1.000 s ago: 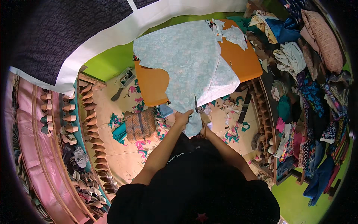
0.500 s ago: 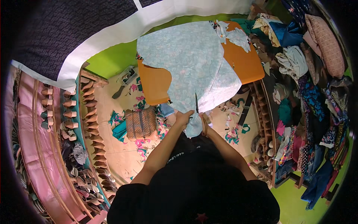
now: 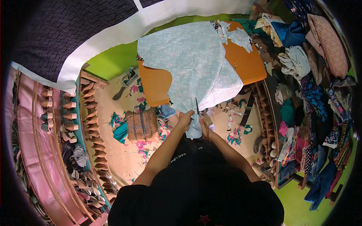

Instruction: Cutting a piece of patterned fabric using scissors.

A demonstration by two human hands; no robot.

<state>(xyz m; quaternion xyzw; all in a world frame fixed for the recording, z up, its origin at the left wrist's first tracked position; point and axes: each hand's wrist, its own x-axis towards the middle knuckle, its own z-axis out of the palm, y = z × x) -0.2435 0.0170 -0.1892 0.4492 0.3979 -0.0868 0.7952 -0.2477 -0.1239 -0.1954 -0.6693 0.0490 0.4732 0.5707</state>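
A large pale blue-green patterned fabric [image 3: 188, 56] drapes over an orange table [image 3: 156, 88] and hangs off its near edge toward me. My left hand [image 3: 184, 119] is closed on the near end of the fabric, left of the cut. In my right hand [image 3: 205, 126] is a pair of scissors [image 3: 197, 106], its dark blades pointing away from me into the cloth. The handle loops show partly beside my right fingers. A flap of the fabric bunches between my two hands.
A brown woven bundle [image 3: 142, 126] lies on the tiled floor among colourful fabric scraps [image 3: 143, 147]. Wooden racks of shoe forms [image 3: 94, 132] stand on the left. Heaped clothes and cloth [image 3: 298, 62] crowd the right side. White scraps [image 3: 241, 38] rest on the table's far right.
The scissors have drawn slightly back toward me, and the fabric flap between my hands has shifted and folded. The table and surroundings stand as before.
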